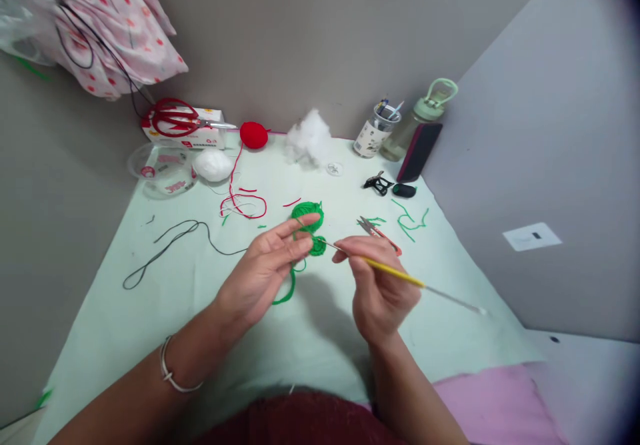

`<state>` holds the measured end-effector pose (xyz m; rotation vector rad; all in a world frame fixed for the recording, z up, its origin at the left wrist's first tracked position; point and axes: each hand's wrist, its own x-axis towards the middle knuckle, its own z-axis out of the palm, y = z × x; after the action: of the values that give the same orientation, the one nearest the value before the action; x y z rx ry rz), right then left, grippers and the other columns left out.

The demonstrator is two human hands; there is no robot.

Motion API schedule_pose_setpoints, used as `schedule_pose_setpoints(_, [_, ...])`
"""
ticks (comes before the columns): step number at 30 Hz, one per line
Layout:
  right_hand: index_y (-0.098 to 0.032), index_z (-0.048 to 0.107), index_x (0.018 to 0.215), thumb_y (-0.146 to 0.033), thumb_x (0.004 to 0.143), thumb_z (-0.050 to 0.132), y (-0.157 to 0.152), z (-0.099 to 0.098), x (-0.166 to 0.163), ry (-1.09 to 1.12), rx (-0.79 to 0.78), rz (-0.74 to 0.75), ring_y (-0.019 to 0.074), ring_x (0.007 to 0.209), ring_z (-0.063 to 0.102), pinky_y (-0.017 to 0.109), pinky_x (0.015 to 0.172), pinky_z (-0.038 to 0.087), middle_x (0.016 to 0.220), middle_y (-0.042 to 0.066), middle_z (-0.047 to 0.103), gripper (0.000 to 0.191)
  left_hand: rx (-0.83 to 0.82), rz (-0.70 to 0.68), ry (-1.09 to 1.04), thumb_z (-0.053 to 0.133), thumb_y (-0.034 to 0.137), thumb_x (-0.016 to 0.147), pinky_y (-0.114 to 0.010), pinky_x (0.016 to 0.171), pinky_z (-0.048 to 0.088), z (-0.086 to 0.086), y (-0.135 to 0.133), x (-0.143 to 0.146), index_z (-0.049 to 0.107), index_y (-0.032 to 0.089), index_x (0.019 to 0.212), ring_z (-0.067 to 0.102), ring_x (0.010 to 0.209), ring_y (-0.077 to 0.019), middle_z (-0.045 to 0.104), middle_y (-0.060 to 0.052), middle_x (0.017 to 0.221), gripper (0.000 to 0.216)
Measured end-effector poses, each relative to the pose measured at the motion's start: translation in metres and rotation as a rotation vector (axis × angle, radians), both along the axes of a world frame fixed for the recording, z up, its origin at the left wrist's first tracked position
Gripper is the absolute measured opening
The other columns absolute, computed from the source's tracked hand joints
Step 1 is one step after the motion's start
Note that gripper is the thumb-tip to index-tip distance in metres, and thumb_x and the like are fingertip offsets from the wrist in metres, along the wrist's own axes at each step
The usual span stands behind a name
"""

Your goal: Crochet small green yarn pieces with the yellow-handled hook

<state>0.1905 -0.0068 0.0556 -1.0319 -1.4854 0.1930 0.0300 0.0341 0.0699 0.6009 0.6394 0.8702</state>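
Between thumb and fingers, my left hand [265,258] pinches a small round piece of green crochet [319,246], with green yarn running over the fingers. My right hand [383,285] is closed around a crochet hook [395,271] with a yellow grip and metal ends. The hook's tip meets the green piece by my left fingertips; the exact stitch is too small to make out. Just behind my left hand lies a ball of green yarn [307,213], partly covered by the fingers. A green strand [286,293] hangs below my left hand.
Red-handled scissors [175,118] rest on a box at the back left. Nearby are a red yarn ball [254,135], a white ball [213,165] and fluffy stuffing [309,138]. Small snips [385,237] lie beyond my right hand. A pen jar [375,133] and bottle [407,125] stand back right.
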Motion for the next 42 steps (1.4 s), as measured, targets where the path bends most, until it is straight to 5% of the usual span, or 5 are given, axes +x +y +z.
schedule_pose_setpoints(14, [-0.024,0.079,0.095,-0.027,0.098,0.066,0.001,0.009,0.004,0.502,-0.248,0.190,0.0131,0.060,0.065,0.030,0.054,0.056,0.082,0.003,0.073,0.014,0.429,0.172,0.403,0.076,0.028,0.091,-0.030,0.084,0.046,0.011,-0.002,-0.007,0.075,0.023,0.124,0.060,0.090,-0.0177,0.064,-0.001,0.090,0.033])
schedule_pose_setpoints(23, [-0.028,0.079,0.104,-0.018,0.100,0.062,0.003,0.002,-0.007,0.211,-0.146,0.064,0.0142,0.069,0.067,0.031,0.060,0.058,0.093,0.003,0.077,0.020,0.301,0.086,0.263,0.082,0.029,0.088,-0.031,0.097,0.046,-0.003,-0.008,0.007,0.074,0.028,0.127,0.063,0.097,-0.0166,0.068,0.000,0.095,0.040])
schedule_pose_setpoints(28, [-0.035,0.080,0.115,-0.012,0.093,0.069,-0.004,-0.008,-0.008,-0.105,0.006,-0.094,0.0206,0.091,0.074,0.036,0.073,0.063,0.106,0.006,0.077,0.033,0.046,0.019,0.047,0.086,0.028,0.083,-0.030,0.094,0.048,-0.005,-0.007,0.012,0.075,0.024,0.127,0.064,0.090,-0.0149,0.071,-0.001,0.090,0.046])
schedule_pose_setpoints(35, [-0.027,0.080,0.100,-0.025,0.100,0.065,0.005,0.006,0.000,0.409,-0.208,0.134,0.0134,0.064,0.064,0.031,0.058,0.056,0.087,0.002,0.073,0.016,0.022,0.028,0.038,0.085,0.024,0.082,-0.028,0.088,0.048,-0.002,0.001,0.004,0.080,0.022,0.116,0.064,0.089,-0.0154,0.072,-0.003,0.092,0.034])
schedule_pose_setpoints(42, [-0.026,0.080,0.098,-0.031,0.098,0.068,0.006,0.001,-0.004,0.438,-0.297,0.193,0.0148,0.072,0.066,0.031,0.061,0.058,0.096,0.005,0.076,0.013,0.082,0.018,0.074,0.086,0.025,0.080,-0.035,0.094,0.047,0.001,-0.004,0.009,0.077,0.021,0.119,0.067,0.089,-0.0175,0.071,-0.002,0.092,0.040])
